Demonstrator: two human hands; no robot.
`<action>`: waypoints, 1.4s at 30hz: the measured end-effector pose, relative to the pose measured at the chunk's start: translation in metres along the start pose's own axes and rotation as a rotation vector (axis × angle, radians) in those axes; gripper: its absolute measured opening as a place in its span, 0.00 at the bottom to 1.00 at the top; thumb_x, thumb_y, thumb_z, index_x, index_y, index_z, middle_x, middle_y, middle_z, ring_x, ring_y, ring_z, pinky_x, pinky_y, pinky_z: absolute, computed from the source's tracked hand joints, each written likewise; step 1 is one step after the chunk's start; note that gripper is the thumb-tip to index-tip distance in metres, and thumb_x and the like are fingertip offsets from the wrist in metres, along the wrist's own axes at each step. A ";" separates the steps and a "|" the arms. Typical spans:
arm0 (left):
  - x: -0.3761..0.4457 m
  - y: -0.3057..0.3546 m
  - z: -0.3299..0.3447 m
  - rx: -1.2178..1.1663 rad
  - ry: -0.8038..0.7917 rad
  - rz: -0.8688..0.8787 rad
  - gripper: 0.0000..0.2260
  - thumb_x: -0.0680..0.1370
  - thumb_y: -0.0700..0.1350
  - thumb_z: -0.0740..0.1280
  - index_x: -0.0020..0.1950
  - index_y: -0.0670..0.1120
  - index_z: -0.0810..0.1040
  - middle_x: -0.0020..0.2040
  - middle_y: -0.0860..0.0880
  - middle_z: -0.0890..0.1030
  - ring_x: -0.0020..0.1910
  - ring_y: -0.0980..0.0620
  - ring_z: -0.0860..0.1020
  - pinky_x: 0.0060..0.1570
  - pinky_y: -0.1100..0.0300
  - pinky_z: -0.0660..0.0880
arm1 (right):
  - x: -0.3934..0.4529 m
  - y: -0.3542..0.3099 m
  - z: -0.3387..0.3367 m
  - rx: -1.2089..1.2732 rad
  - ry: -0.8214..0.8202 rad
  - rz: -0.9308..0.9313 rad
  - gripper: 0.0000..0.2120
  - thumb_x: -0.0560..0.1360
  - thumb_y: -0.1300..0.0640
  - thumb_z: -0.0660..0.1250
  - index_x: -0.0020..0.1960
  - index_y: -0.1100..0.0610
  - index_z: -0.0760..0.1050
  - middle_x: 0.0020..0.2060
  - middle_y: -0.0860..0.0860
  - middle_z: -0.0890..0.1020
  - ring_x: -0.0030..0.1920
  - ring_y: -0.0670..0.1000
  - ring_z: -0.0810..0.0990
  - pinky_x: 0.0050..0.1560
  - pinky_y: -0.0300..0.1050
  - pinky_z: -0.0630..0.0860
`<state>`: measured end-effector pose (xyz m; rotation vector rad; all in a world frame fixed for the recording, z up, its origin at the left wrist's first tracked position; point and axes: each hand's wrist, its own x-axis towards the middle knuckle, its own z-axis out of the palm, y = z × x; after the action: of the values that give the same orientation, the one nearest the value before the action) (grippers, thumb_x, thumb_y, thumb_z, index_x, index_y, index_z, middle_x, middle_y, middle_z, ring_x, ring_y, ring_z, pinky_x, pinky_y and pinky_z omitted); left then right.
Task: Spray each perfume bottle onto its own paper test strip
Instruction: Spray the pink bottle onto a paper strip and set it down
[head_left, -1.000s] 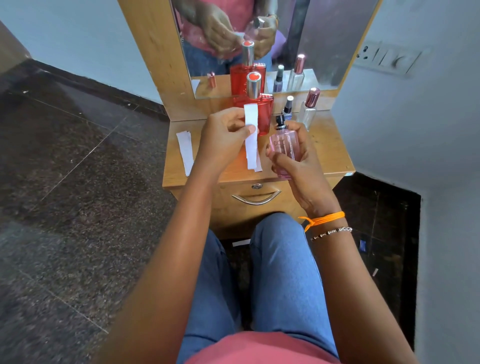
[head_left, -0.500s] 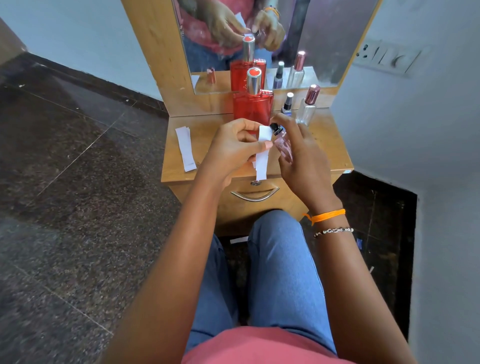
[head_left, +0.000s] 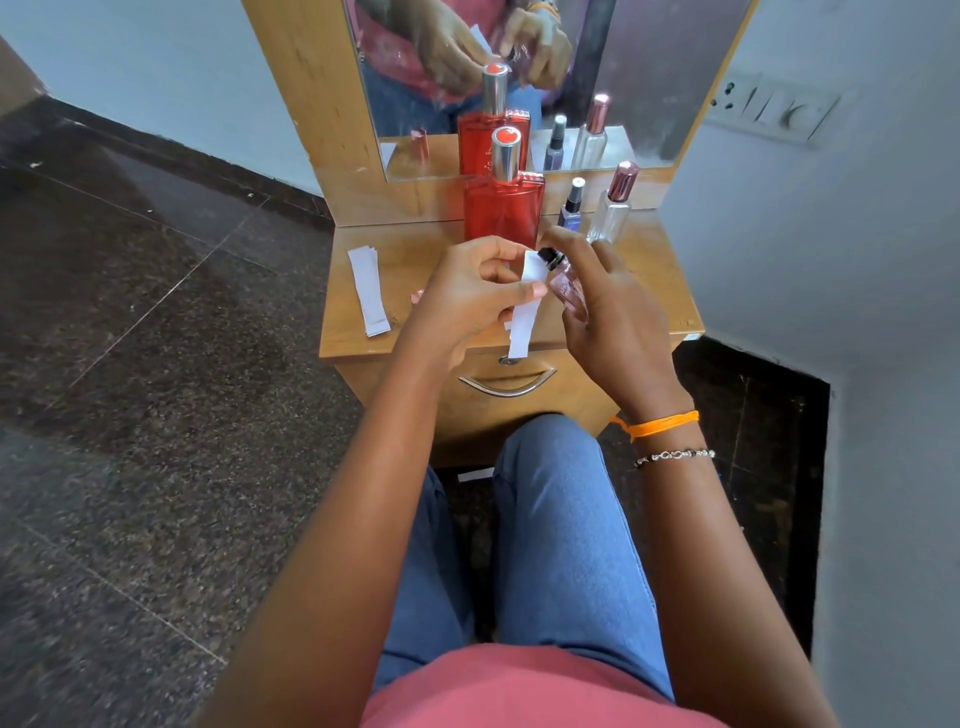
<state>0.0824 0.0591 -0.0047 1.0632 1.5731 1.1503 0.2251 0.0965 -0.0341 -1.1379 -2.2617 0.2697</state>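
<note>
Pink bottle: gripped by right hand, nozzle beside strip.
Strip: pinched by left hand fingers.
Next: pump pressed.

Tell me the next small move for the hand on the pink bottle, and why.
Probably press the black nozzle down with a fingertip. The right hand holds the pink bottle tilted toward the paper strip, which the left hand pinches right beside the nozzle.

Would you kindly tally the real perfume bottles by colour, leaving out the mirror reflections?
Red bottle: 1
Pink bottle, held in the right hand: 1
Dark blue bottle: 1
Clear bottle: 1
Total: 4
</note>
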 end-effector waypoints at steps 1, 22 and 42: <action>0.000 0.000 0.000 0.005 -0.004 -0.002 0.12 0.72 0.38 0.72 0.54 0.43 0.77 0.47 0.37 0.82 0.44 0.48 0.81 0.38 0.62 0.78 | 0.000 0.000 0.000 -0.010 -0.001 -0.003 0.28 0.72 0.66 0.62 0.69 0.47 0.64 0.53 0.55 0.76 0.41 0.59 0.77 0.31 0.49 0.75; 0.010 -0.010 0.025 -0.001 0.014 0.030 0.12 0.70 0.36 0.73 0.52 0.43 0.77 0.35 0.50 0.81 0.33 0.61 0.80 0.33 0.66 0.76 | -0.002 0.007 0.001 1.442 0.043 0.785 0.09 0.73 0.68 0.67 0.46 0.55 0.72 0.37 0.51 0.77 0.32 0.45 0.76 0.25 0.34 0.67; 0.020 -0.024 0.061 0.161 -0.086 0.010 0.08 0.73 0.44 0.70 0.49 0.54 0.77 0.44 0.51 0.81 0.46 0.51 0.78 0.54 0.54 0.75 | 0.070 0.115 -0.002 0.437 0.021 0.704 0.18 0.65 0.66 0.69 0.55 0.60 0.75 0.46 0.53 0.77 0.46 0.55 0.78 0.46 0.50 0.79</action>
<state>0.1335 0.0865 -0.0416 1.2112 1.6147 0.9841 0.2705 0.2220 -0.0517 -1.6193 -1.5845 0.9630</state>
